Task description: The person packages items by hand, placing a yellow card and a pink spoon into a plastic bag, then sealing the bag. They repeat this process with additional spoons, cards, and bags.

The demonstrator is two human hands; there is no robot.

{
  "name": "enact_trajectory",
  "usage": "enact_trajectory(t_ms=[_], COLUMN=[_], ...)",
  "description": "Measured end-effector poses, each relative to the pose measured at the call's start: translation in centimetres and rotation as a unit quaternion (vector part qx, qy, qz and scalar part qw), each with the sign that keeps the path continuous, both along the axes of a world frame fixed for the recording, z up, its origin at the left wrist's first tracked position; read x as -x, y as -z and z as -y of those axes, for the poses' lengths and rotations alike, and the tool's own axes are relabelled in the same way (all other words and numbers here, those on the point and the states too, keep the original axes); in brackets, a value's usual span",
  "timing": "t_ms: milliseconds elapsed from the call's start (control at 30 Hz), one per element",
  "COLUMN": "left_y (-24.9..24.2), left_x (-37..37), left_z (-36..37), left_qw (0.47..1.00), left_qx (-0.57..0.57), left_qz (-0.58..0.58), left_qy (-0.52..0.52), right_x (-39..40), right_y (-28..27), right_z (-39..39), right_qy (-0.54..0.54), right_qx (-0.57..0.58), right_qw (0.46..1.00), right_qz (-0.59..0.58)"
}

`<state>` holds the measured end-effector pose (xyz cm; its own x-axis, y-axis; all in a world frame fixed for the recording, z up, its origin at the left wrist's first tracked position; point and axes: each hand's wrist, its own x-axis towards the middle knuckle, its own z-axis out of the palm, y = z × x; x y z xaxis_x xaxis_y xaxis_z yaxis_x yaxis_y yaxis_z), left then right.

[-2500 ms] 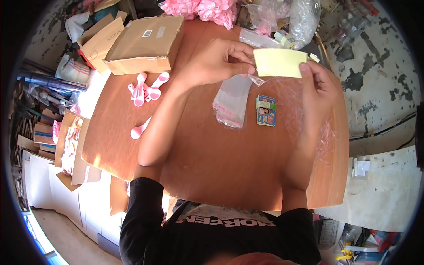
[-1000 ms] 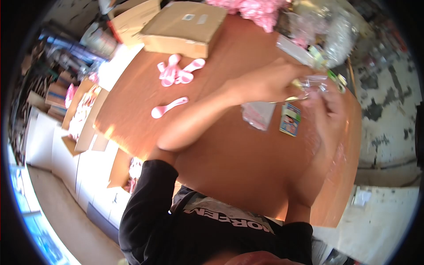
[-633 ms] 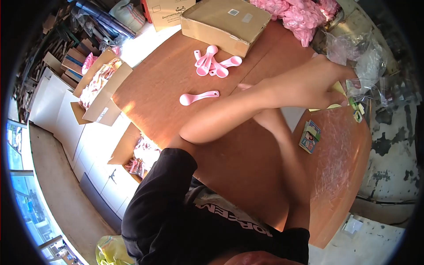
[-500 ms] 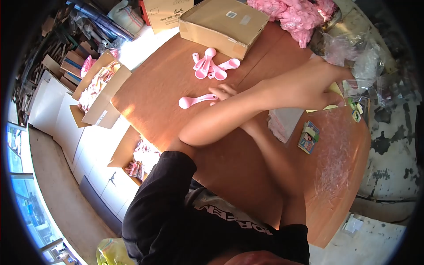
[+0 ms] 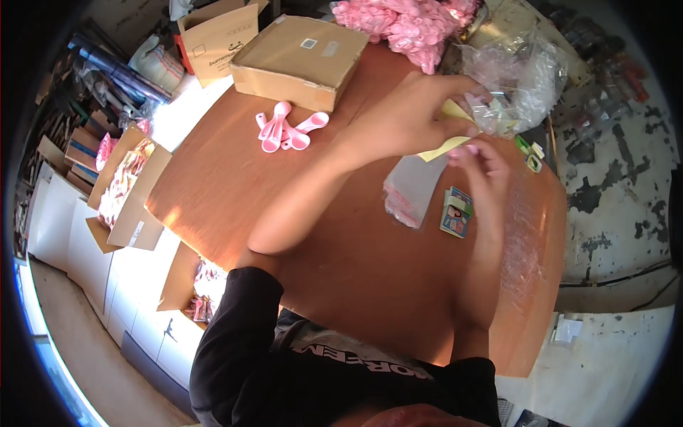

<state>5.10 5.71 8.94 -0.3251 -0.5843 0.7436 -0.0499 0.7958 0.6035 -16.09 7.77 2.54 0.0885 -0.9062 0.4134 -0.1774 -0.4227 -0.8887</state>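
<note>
My left hand (image 5: 448, 107) is closed on a folded yellow paper (image 5: 445, 148) and a clear plastic bag (image 5: 509, 107). Just below it, my right hand (image 5: 487, 167) pinches a pink spoon (image 5: 464, 151), mostly hidden by the fingers, close to the yellow paper. Several pink measuring spoons (image 5: 284, 132) lie in a small heap on the brown table (image 5: 334, 242). Flat clear bags (image 5: 416, 185) lie left of my right hand, and a small stack of printed cards (image 5: 456, 212) rests beside my right forearm.
A closed cardboard box (image 5: 299, 60) stands at the back, near a large pink heap (image 5: 413, 28). Filled open cartons (image 5: 146, 206) are at the left. Green-and-white clips (image 5: 530, 153) sit at the right edge. Clear plastic scraps (image 5: 523, 249) lie on the table's right side.
My right hand has moved right from under my left forearm to beside my left hand, and the single spoon has left its earlier place. The view has shifted.
</note>
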Motion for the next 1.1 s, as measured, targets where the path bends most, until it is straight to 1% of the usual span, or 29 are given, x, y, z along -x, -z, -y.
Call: enact_trajectory(t_ms=[33, 67, 100, 133, 167, 233, 267, 300, 367, 400, 433, 500, 533, 600, 700, 733, 767, 833, 867, 900, 933, 967, 1033, 1067, 1100], left_y=[0.3, 0.6, 0.7, 0.4, 0.6, 1.2, 1.4, 1.6, 2.3, 1.8, 1.8, 1.9, 1.9, 1.8, 2.3, 2.4, 2.3, 2.5, 2.7, 2.7, 2.7, 2.5, 2.5, 2.5, 2.7], left_x=[0.3, 0.6, 0.8, 0.9, 1.2, 1.9, 2.2, 2.6, 3.4, 3.5, 3.7, 4.2, 4.4, 4.6, 5.1, 5.2, 5.2, 5.2, 5.4, 5.5, 5.5, 5.5, 5.6, 5.7, 5.7], left_z=[0.3, 0.6, 0.7, 0.3, 0.5, 0.8, 0.8, 0.8, 0.9, 0.3, 0.1, -0.2, -0.4, -0.7, -0.8, -0.8, -0.8, -0.7, -0.6, -0.6, -0.9, -1.2, -1.2, -0.9, -0.8], left_qw=[1.0, 1.0, 0.998, 0.997, 0.997, 0.995, 0.992, 0.992, 0.989, 0.983, 0.982, 0.974, 0.974, 0.977, 0.98, 0.98, 0.977, 0.974, 0.973, 0.972, 0.972, 0.977, 0.982, 0.987, 0.991], left_qx=[0.004, -0.018, -0.041, -0.035, -0.031, -0.029, -0.049, -0.047, -0.02, -0.034, -0.032, -0.067, -0.066, -0.033, -0.047, -0.049, -0.061, -0.073, -0.076, -0.079, -0.081, -0.07, -0.061, -0.052, -0.044], left_qz=[0.0, 0.019, 0.039, 0.067, 0.07, 0.094, 0.114, 0.119, 0.126, 0.165, 0.168, 0.185, 0.187, 0.187, 0.162, 0.163, 0.178, 0.193, 0.182, 0.17, 0.169, 0.146, 0.121, 0.098, 0.075], left_qy=[0.01, 0.011, 0.012, -0.01, 0.001, 0.004, 0.014, 0.024, 0.069, 0.072, 0.08, 0.11, 0.114, 0.102, 0.104, 0.105, 0.102, 0.099, 0.12, 0.142, 0.143, 0.137, 0.131, 0.116, 0.101], right_x=[2.2, 3.3, 4.6, 5.6, 6.1, 6.7, 6.9, 6.7, 6.1, 6.0, 5.9, 5.7, 5.4, 4.6, 3.0, 3.3, 3.3, 3.2, 3.1, 2.9, 2.8, 2.7, 2.8, 3.0, 3.3], right_y=[-1.3, -3.0, -4.1, -5.0, -5.8, -6.7, -6.8, -6.9, -7.1, -7.1, -7.0, -6.5, -6.4, -6.1, -5.4, -5.0, -4.9, -4.9, -4.9, -4.9, -4.9, -5.0, -5.3, -5.3, -5.3], right_z=[-0.4, -1.3, -1.9, -2.4, -3.1, -4.8, -5.4, -5.8, -5.9, -5.9, -5.7, -5.2, -5.1, -4.9, -4.5, -4.0, -3.8, -3.5, -3.7, -4.1, -4.6, -4.8, -5.1, -5.0, -4.8], right_qy=[0.099, 0.15, 0.17, 0.187, 0.197, 0.2, 0.206, 0.217, 0.245, 0.244, 0.252, 0.191, 0.195, 0.144, 0.183, 0.219, 0.219, 0.205, 0.205, 0.154, 0.102, 0.102, 0.149, 0.15, 0.122], right_qx=[0.045, 0.09, 0.168, 0.247, 0.251, 0.339, 0.34, 0.342, 0.325, 0.312, 0.314, 0.25, 0.25, 0.195, 0.218, 0.262, 0.26, 0.285, 0.286, 0.217, 0.143, 0.141, 0.211, 0.21, 0.149], right_qw=[0.994, 0.983, 0.964, 0.936, 0.932, 0.897, 0.897, 0.893, 0.902, 0.909, 0.906, 0.944, 0.942, 0.968, 0.958, 0.938, 0.938, 0.928, 0.928, 0.963, 0.984, 0.984, 0.965, 0.965, 0.978], right_qz=[0.007, 0.063, 0.117, 0.168, 0.169, 0.199, 0.195, 0.195, 0.143, 0.132, 0.133, 0.104, 0.105, 0.071, 0.04, -0.06, -0.059, -0.125, -0.125, -0.052, 0.022, 0.021, -0.038, -0.039, -0.072])
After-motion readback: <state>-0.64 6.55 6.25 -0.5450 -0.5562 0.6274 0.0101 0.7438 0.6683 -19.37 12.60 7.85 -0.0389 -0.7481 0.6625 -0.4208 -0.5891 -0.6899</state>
